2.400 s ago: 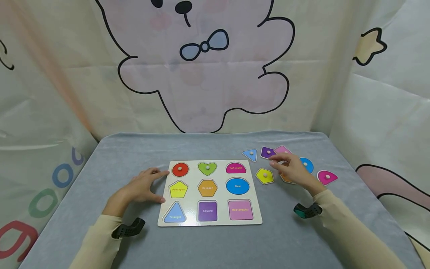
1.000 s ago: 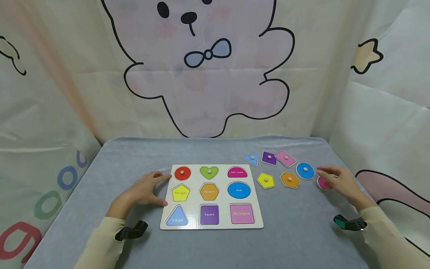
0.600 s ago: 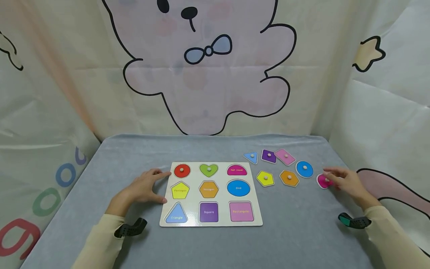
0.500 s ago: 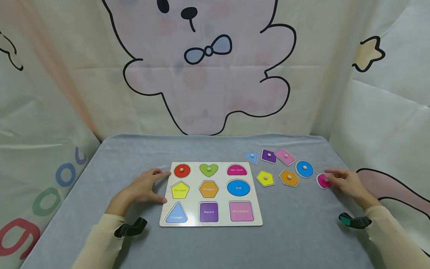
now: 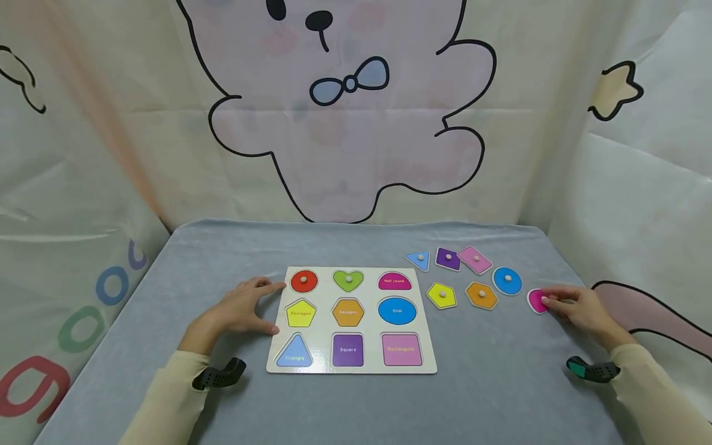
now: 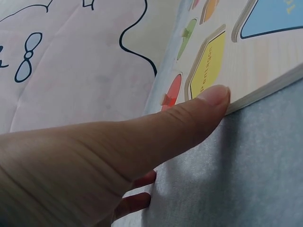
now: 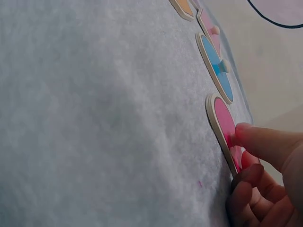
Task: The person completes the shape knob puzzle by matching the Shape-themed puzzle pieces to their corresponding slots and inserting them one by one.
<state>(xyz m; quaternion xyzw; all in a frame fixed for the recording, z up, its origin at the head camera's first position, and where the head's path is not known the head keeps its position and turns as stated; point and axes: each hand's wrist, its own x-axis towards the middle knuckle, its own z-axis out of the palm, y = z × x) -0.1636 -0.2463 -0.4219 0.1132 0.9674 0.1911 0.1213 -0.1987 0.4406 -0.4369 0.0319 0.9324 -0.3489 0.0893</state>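
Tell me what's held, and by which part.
The right grip has the magenta piece, thumb at its knob; where the other fingers hold is unclear. The left grip just touches the board.

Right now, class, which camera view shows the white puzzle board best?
The head view: the puzzle board shows nearly whole, all nine shapes visible. The left wrist view catches only part, at a slant, partly behind the left hand; the right wrist view shows none of it.

Board (image 5: 324, 329), pieces (image 5: 481, 299) on grey cloth (image 5: 356, 408)
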